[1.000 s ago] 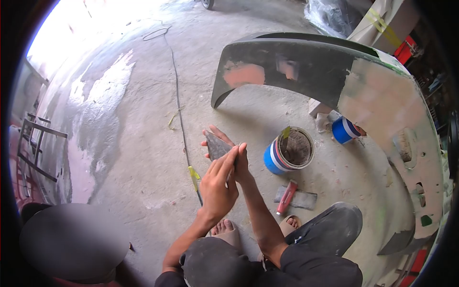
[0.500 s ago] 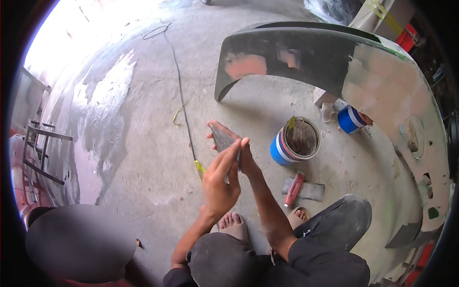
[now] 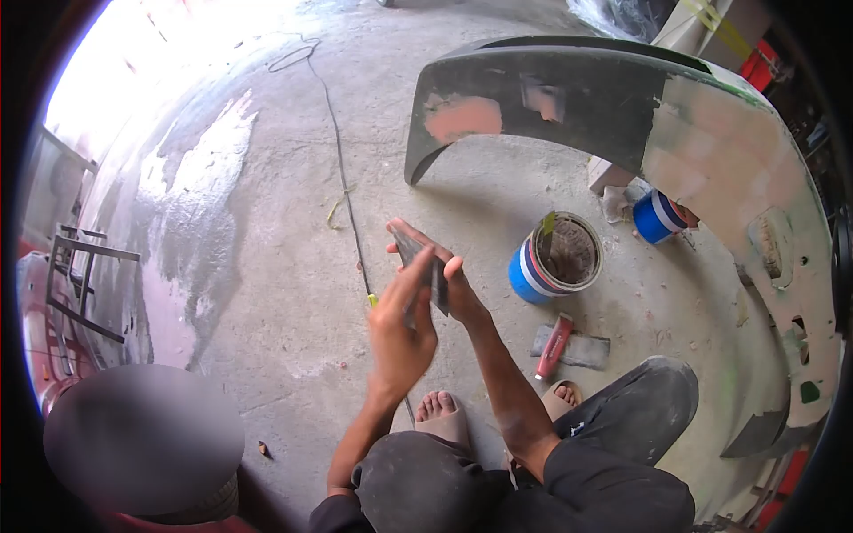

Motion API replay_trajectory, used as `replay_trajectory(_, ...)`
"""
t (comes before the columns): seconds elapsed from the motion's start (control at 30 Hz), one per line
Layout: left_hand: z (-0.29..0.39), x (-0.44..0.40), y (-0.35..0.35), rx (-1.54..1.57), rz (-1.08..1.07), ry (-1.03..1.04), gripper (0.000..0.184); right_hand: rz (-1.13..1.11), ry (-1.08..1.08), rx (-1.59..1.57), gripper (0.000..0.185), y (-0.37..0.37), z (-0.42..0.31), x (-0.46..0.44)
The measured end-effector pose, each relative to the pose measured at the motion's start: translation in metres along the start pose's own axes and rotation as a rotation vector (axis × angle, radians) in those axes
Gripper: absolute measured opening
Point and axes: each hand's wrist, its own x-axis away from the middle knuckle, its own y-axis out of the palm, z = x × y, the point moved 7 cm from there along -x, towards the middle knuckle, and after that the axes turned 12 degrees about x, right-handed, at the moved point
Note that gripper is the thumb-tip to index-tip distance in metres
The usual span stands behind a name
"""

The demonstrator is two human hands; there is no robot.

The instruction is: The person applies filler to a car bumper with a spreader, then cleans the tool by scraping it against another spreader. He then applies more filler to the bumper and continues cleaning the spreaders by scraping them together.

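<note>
A dark grey flat sheet (image 3: 440, 289), which looks like sandpaper, is between my two hands over the concrete floor. My right hand (image 3: 460, 289) supports it from behind, fingers stretched along its back and thumb at its near side. Across its front lies my left hand (image 3: 400, 329), fingers fairly straight and the thumb partly hidden; a bit of grey shows between them. Below and to the right, a red tube (image 3: 554, 346) rests across a grey flat block or pad (image 3: 586, 352) on the floor.
A blue and white can (image 3: 531, 271) with a grey-crusted inside stands to the right. Behind it is a smaller blue can (image 3: 657, 218). A large car bumper (image 3: 586, 115) with filler patches curves around the right. A dark cable (image 3: 342, 169) crosses the floor; a metal frame (image 3: 89, 275) stands left.
My left hand has shifted slightly left and turned against the sheet, so more of the sheet's lower right edge shows. The whole view has moved a little.
</note>
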Motion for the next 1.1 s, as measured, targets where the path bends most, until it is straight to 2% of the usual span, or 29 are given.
replay_trajectory(0.07,0.008,0.012,0.008,-0.008,-0.047,0.045,0.047,-0.016,0.005,-0.046,0.143,-0.002,-0.006,0.003)
replay_trajectory(0.17,-0.004,0.003,-0.002,0.123,0.001,-0.091,0.048,0.002,0.053,-0.117,0.142,0.002,0.002,0.004)
replay_trajectory(0.33,0.003,0.007,0.002,0.018,-0.020,0.016,0.046,-0.019,0.008,-0.070,0.140,0.001,-0.002,0.005)
replay_trajectory(0.43,-0.007,0.003,-0.003,-0.073,0.008,-0.019,0.046,-0.022,-0.002,0.044,0.138,-0.001,-0.006,0.005)
replay_trajectory(0.47,-0.020,-0.001,-0.007,-0.002,0.064,-0.093,0.047,-0.030,-0.057,0.078,0.135,-0.001,0.001,0.003)
replay_trajectory(0.6,-0.004,0.005,0.002,0.026,-0.027,0.003,0.047,0.015,0.014,-0.046,0.133,0.000,-0.004,0.006)
replay_trajectory(0.63,-0.001,0.011,0.008,0.023,-0.040,-0.055,0.047,0.011,0.024,-0.041,0.130,-0.004,0.000,0.005)
replay_trajectory(0.7,-0.006,0.008,0.006,0.042,-0.023,-0.028,0.047,0.019,0.040,-0.053,0.125,-0.003,0.002,0.006)
replay_trajectory(0.77,-0.026,0.001,-0.002,0.019,0.084,-0.126,0.047,0.028,-0.013,0.079,0.135,0.002,0.000,0.004)
replay_trajectory(0.8,-0.033,0.001,-0.006,0.011,0.111,-0.055,0.051,0.031,-0.028,0.093,0.133,0.005,-0.007,0.004)
replay_trajectory(0.83,-0.027,0.002,-0.004,0.051,0.117,-0.104,0.048,0.021,-0.023,0.082,0.131,0.007,-0.007,0.005)
replay_trajectory(0.9,-0.009,0.010,0.005,0.037,0.049,-0.006,0.046,0.039,-0.021,0.072,0.125,0.004,-0.006,0.006)
replay_trajectory(1.0,-0.016,0.018,0.006,0.055,0.017,-0.098,0.042,0.040,0.034,0.060,0.123,0.002,0.007,0.008)
replay_trajectory(1.1,-0.050,0.009,-0.013,-0.023,0.073,-0.252,0.043,0.042,0.068,0.025,0.128,0.015,0.017,0.008)
